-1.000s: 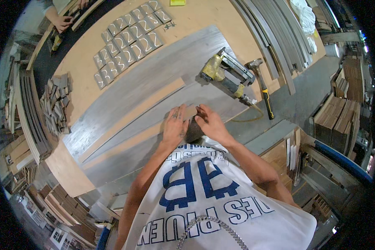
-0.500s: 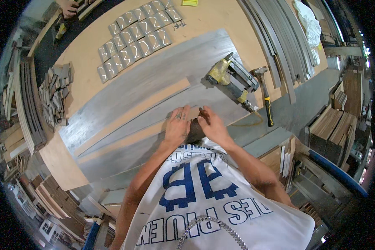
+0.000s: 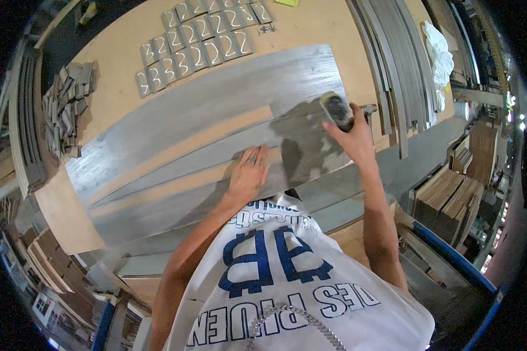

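Right hand (image 3: 355,139), right of centre in the frame: I am keeping its fingers closed around the nail gun (image 3: 336,110), and the thumb is wrapping the near side. The tool is pointing its blurred, dark, yellow-edged end at my camera; whether it is touching anything below, I cannot tell.

Left hand (image 3: 250,174), centre of the frame: I am resting it palm down, fingers extended and gripping nothing, across the grey panel (image 3: 216,92) and the lower of two tan strips (image 3: 184,154).

Grey panel: lying aslant on the tan worktop (image 3: 112,104), running from the left of the frame to right of centre, with a dark shadow falling across its right end.

Hammer (image 3: 369,109): showing mainly its head, just beyond the right hand.

Grey tiles (image 3: 202,29), top of the frame, left of centre: lying in three slanting rows, each bearing a white squiggle.

Fasteners (image 3: 267,28): lying in a small dark heap just right of the tiles.

Yellow object (image 3: 287,2): sitting at the top edge, partly cut off.

Offcuts (image 3: 67,111), upper left: lying in a jumbled grey pile.

Long grey strips (image 3: 392,64), upper right: lying side by side.

White cloth (image 3: 439,55): lying crumpled to their right.
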{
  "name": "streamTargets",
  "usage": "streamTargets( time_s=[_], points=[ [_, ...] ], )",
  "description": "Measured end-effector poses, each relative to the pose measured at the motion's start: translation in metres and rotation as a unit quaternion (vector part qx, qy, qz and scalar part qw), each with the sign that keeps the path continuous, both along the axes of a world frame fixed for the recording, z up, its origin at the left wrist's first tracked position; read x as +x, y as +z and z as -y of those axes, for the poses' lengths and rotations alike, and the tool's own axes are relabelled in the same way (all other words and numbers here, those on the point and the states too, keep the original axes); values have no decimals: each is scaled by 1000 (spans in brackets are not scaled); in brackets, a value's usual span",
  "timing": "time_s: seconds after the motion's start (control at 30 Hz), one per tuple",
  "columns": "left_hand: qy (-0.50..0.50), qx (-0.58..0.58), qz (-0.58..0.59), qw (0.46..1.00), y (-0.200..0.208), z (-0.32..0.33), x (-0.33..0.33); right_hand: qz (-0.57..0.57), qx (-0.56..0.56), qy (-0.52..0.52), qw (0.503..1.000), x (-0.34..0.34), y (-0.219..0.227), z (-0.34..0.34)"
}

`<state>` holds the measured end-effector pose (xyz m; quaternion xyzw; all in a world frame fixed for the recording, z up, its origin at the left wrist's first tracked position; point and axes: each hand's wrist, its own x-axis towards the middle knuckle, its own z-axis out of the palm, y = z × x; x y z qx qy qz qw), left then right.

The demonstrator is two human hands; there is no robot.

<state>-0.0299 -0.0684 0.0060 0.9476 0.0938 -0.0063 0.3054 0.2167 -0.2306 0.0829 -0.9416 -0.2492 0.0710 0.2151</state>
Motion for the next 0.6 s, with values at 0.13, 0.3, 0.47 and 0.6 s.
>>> streamTargets(
  time_s=[0.13,0.3,0.47,0.6],
  points=[
    [-14,42,19,999,-5,0,-3,-413,-37,-18,910,-22,60,0],
    [19,-72,-1,997,1,-3,-1,-535,42,-9,844,-56,65,3],
    [6,-38,-10,999,3,-5,-1,-451,-36,-29,891,-78,60,-16],
    [9,-75,-12,997,10,-8,-2,-446,-68,-27,892,-86,46,-16]
  ],
)
